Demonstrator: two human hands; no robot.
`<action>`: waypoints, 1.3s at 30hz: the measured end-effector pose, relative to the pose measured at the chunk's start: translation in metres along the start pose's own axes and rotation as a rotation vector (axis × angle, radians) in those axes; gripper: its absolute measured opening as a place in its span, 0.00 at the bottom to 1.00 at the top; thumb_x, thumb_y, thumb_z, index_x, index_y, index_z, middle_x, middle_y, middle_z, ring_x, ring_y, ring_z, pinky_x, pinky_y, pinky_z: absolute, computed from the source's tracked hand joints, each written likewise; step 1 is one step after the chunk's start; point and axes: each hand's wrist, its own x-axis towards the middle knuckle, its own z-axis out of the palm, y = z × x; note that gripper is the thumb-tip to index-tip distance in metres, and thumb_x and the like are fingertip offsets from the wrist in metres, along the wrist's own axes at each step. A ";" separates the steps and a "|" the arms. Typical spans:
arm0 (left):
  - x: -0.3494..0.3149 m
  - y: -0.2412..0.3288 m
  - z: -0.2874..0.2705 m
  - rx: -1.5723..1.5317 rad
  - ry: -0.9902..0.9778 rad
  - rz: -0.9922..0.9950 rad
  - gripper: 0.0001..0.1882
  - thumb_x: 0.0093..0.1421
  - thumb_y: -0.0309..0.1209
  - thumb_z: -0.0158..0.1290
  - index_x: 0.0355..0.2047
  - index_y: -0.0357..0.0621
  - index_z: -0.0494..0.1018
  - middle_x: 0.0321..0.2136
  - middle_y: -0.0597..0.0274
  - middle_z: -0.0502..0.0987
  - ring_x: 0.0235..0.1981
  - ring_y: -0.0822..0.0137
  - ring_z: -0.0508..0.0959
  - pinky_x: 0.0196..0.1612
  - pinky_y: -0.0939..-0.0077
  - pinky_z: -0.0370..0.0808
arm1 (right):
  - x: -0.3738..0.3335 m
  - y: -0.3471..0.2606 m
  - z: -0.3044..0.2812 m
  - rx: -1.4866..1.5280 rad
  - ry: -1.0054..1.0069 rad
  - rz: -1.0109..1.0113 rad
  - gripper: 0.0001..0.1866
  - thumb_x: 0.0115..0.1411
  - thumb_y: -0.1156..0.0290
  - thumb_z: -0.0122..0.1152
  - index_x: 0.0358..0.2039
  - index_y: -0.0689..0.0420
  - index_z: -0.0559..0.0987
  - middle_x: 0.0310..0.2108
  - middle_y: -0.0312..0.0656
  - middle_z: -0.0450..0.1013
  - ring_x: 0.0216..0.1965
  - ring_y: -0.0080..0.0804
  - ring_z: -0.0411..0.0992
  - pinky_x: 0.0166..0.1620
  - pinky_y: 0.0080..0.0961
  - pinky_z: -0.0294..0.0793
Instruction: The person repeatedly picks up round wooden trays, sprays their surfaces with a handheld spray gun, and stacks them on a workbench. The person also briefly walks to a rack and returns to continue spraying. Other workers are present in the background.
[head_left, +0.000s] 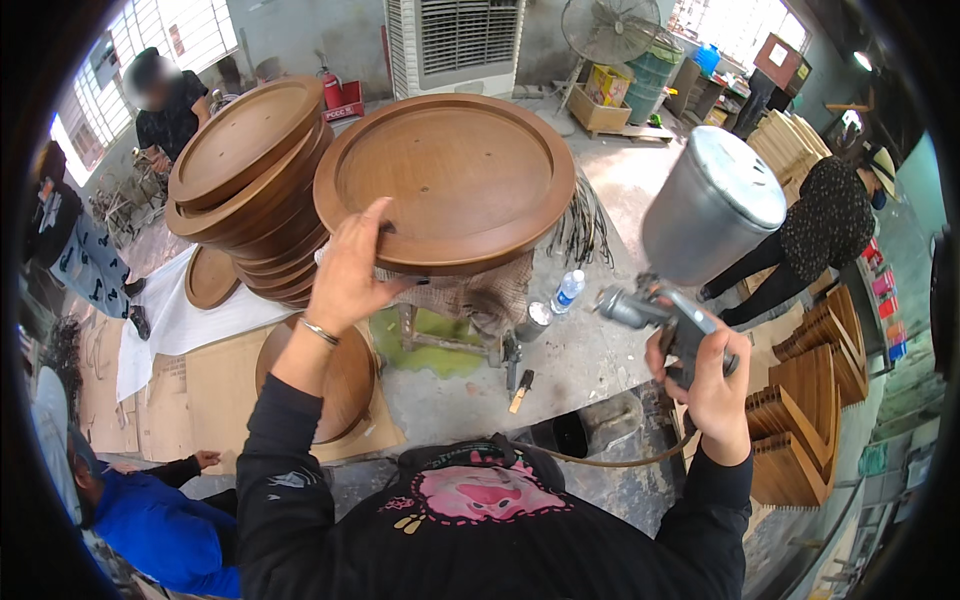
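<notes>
In front of me a round brown wooden tabletop (465, 180) with a raised rim rests on a cloth-covered support (480, 295). My left hand (350, 265) is at its near left edge, thumb low and fingers over the rim, so it grips the board there. On the right, my right hand (705, 375) is wrapped round the handle of a spray gun (680, 320). A large silver paint cup (712, 205) sits on top of the gun, and its nozzle points left toward the board. From the handle, a brown hose (620, 461) curves away to the left.
A tall stack of similar round boards (250, 170) stands at the left, with another disc (335, 385) on cardboard below. A water bottle (567, 291), a can (534, 320) and a brush (521, 391) are on the bench. Curved wooden parts (800, 420) are piled right. Several people work around.
</notes>
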 end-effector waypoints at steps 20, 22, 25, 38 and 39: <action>-0.005 -0.011 -0.014 0.004 -0.002 -0.047 0.62 0.39 0.32 0.78 0.72 0.39 0.55 0.50 0.47 0.79 0.55 0.45 0.77 0.60 0.55 0.73 | 0.005 -0.006 0.014 0.019 -0.011 0.010 0.41 0.75 0.36 0.41 0.63 0.64 0.75 0.26 0.40 0.74 0.23 0.19 0.67 0.20 0.14 0.54; -0.005 -0.020 -0.023 0.005 -0.029 -0.067 0.63 0.40 0.34 0.79 0.73 0.38 0.54 0.50 0.46 0.80 0.57 0.44 0.77 0.65 0.54 0.71 | 0.009 -0.002 0.012 -0.056 0.076 0.031 0.37 0.76 0.39 0.47 0.62 0.64 0.78 0.26 0.38 0.73 0.25 0.18 0.67 0.23 0.16 0.57; -0.006 -0.014 -0.017 0.005 0.009 -0.046 0.62 0.40 0.33 0.78 0.72 0.37 0.54 0.46 0.48 0.81 0.56 0.44 0.78 0.69 0.53 0.67 | 0.012 0.000 0.014 -0.042 0.097 0.063 0.33 0.76 0.45 0.52 0.62 0.64 0.78 0.26 0.36 0.74 0.27 0.19 0.67 0.27 0.17 0.61; -0.006 -0.014 -0.015 0.054 -0.006 -0.049 0.61 0.42 0.36 0.78 0.72 0.40 0.54 0.48 0.48 0.82 0.60 0.41 0.75 0.73 0.47 0.62 | 0.008 -0.002 0.012 -0.042 0.049 0.028 0.38 0.77 0.39 0.41 0.63 0.64 0.76 0.25 0.40 0.74 0.21 0.17 0.65 0.19 0.13 0.54; -0.006 -0.018 -0.020 0.063 -0.025 -0.055 0.61 0.42 0.37 0.78 0.72 0.40 0.54 0.48 0.47 0.82 0.60 0.41 0.75 0.73 0.47 0.62 | 0.012 0.001 0.010 -0.072 0.119 0.062 0.37 0.77 0.40 0.41 0.63 0.63 0.76 0.25 0.38 0.74 0.21 0.16 0.64 0.19 0.13 0.54</action>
